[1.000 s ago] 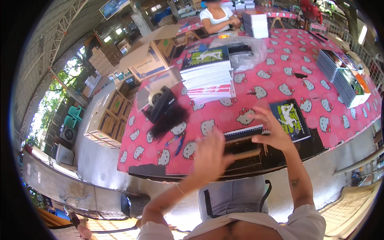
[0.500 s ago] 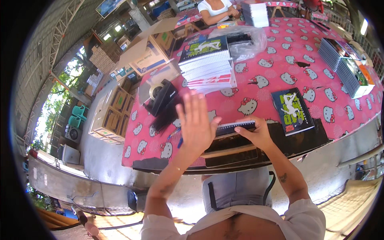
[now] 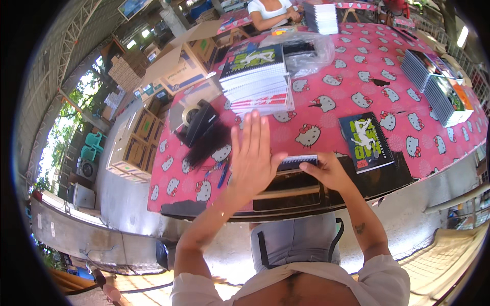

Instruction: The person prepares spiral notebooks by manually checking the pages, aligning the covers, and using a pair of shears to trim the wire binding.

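My right hand [image 3: 328, 172] grips the right end of a spiral-bound notebook [image 3: 301, 162], held on edge with its coil side up. My left hand [image 3: 252, 160] is raised at the notebook's left end, its palm flat and fingers stretched out; it hides that end, so touch there is hard to judge. Below the notebook, at the table edge, is a wooden strip [image 3: 286, 193] on a black surface. Another spiral notebook [image 3: 366, 140] with a dark cover and green lettering lies flat to the right. A blue pen [image 3: 223, 174] lies beside my left wrist.
Beyond my hands stands a stack of notebooks [image 3: 255, 89], with clear plastic [image 3: 316, 58] behind it. A tape dispenser [image 3: 200, 124] and black bristles [image 3: 206, 147] sit at left. More notebook stacks [image 3: 439, 97] stand far right. A person [image 3: 270, 15] sits across the table; cardboard boxes [image 3: 140, 135] are leftward.
My left hand has shifted slightly to the right relative to the table, its fingers still straight. The right hand keeps its grip on the notebook. The whole view has slid a little.
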Motion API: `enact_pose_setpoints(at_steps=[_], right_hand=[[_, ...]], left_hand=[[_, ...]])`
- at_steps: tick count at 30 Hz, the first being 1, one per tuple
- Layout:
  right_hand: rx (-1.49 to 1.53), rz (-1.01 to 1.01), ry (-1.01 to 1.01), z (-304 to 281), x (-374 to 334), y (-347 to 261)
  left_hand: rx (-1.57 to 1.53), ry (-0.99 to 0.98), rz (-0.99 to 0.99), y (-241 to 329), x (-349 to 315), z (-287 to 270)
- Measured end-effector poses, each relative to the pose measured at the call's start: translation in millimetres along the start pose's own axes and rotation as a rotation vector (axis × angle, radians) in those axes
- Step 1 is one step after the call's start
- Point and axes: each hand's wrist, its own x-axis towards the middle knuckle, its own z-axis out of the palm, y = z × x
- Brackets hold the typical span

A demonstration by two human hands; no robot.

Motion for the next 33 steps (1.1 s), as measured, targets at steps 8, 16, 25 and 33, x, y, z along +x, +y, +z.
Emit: enact_pose_setpoints(at_steps=[8, 16, 25, 33], right_hand=[[0.024, -0.193, 0.044, 7, -2, -5], [-0.137, -0.264, 0.062, 9, -5, 13], [-0.112, -0.227, 0.118, 12, -6, 5], [-0.126, -0.214, 0.140, 17, -8, 7]], left_hand=[[0.021, -0.006, 0.029, 35, -26, 13], [0.078, 0.041, -0.004, 41, -16, 11], [0.010, 0.015, 0.028, 38, 1, 14], [-0.082, -0.020, 0.102, 49, -9, 17]])
